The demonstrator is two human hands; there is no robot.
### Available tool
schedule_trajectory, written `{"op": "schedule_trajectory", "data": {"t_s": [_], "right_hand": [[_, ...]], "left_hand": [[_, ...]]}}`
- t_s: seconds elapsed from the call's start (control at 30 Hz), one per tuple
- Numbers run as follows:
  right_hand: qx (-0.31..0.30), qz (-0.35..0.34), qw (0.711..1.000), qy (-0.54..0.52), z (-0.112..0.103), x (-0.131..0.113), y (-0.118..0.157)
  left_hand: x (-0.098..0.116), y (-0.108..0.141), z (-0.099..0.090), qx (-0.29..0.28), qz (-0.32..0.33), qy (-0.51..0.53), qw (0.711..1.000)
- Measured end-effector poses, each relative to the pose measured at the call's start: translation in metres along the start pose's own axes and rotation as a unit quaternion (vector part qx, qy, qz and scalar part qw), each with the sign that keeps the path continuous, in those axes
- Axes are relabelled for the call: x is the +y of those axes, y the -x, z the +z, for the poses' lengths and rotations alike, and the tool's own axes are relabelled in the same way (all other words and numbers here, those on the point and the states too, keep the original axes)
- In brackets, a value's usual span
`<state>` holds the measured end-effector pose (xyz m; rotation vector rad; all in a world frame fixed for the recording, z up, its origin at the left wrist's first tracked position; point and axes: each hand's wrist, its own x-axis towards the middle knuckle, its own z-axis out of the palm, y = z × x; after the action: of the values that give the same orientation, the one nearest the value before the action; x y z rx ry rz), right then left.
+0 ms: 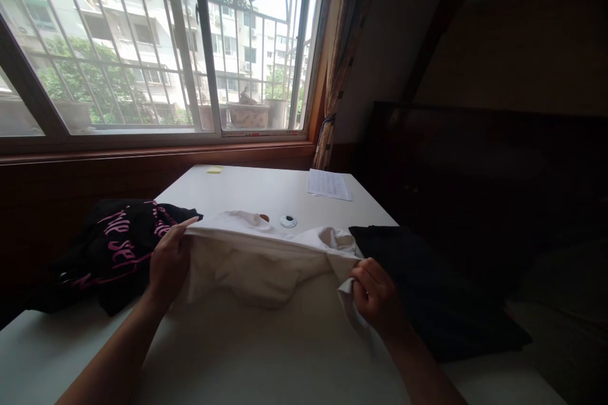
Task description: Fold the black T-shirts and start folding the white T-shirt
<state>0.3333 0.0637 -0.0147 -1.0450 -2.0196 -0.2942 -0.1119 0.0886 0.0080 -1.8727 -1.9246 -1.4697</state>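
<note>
A white cloth garment [266, 259] is stretched between my two hands above the table, its upper edge pulled nearly straight and its lower part hanging in loose folds. Which kind of garment it is I cannot tell. My left hand [171, 259] grips its left corner, thumb along the top. At the right end my right hand [375, 291] pinches the fabric, and a small flap hangs below the fingers. A black garment with pink lettering [114, 240] lies crumpled beside my left hand. Dark folded cloth [427, 291] lies flat to the right of my right hand.
The white table [247, 186] reaches toward a barred window [247, 63]. On it lie a printed paper sheet [329, 184], a yellow sticky note [215, 169] and a small round white-rimmed item [287, 221]. A tied curtain [327, 133] hangs behind the table.
</note>
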Motion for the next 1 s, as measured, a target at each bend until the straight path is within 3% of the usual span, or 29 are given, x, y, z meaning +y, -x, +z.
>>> {"op": "schedule_trajectory", "data": {"t_s": [0.13, 0.37, 0.57, 0.63, 0.83, 0.9, 1.0], "right_hand": [[0.091, 0.018, 0.995, 0.040, -0.010, 0.006, 0.000], [0.210, 0.112, 0.968, 0.086, -0.024, 0.027, 0.001], [0.302, 0.234, 0.923, 0.045, -0.027, 0.044, -0.002], [0.294, 0.262, 0.919, 0.013, -0.026, 0.044, -0.004], [0.247, 0.325, 0.907, -0.103, -0.020, 0.046, -0.005], [0.210, 0.309, 0.924, -0.081, -0.015, 0.051, -0.003], [0.142, 0.228, 0.963, 0.029, -0.004, 0.056, 0.000]], "left_hand": [[-0.001, 0.000, -0.004, 0.030, 0.058, -0.059, 0.996], [-0.010, -0.003, -0.002, 0.017, 0.068, -0.094, 0.993], [-0.021, -0.002, 0.003, -0.020, -0.002, -0.132, 0.991], [-0.022, -0.003, 0.003, -0.023, -0.010, -0.129, 0.991], [-0.021, -0.008, -0.004, 0.039, 0.000, -0.091, 0.995], [-0.021, -0.009, -0.005, 0.051, 0.005, -0.088, 0.995], [-0.020, -0.007, -0.003, 0.057, 0.033, -0.097, 0.993]]}}
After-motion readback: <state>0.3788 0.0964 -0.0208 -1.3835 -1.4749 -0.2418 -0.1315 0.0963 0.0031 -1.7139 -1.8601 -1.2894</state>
